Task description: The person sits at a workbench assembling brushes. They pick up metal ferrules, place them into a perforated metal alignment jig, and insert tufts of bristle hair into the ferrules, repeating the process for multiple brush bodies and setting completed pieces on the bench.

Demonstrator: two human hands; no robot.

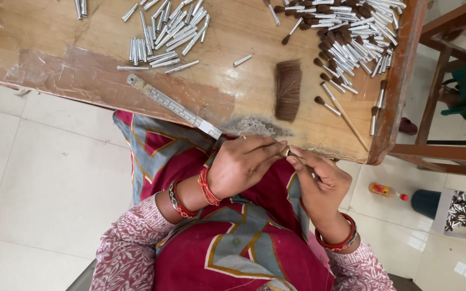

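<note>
Fingertips: both sets pinched shut on a small metal tube (285, 153), held over the lap at the table edge
Left hand (242, 164): curled, bangles at wrist
Right hand (319, 180): thumb pressed on tube
Table (244, 32): bristle tuft (288, 89), steel ruler (173, 106), loose ferrules (165, 35), finished brush heads (351, 37)

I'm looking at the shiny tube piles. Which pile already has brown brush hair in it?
The pile at the table's far right: its metal tubes carry dark brown bristle tips. The middle pile is only bare silver tubes, with no hair in them.
</note>
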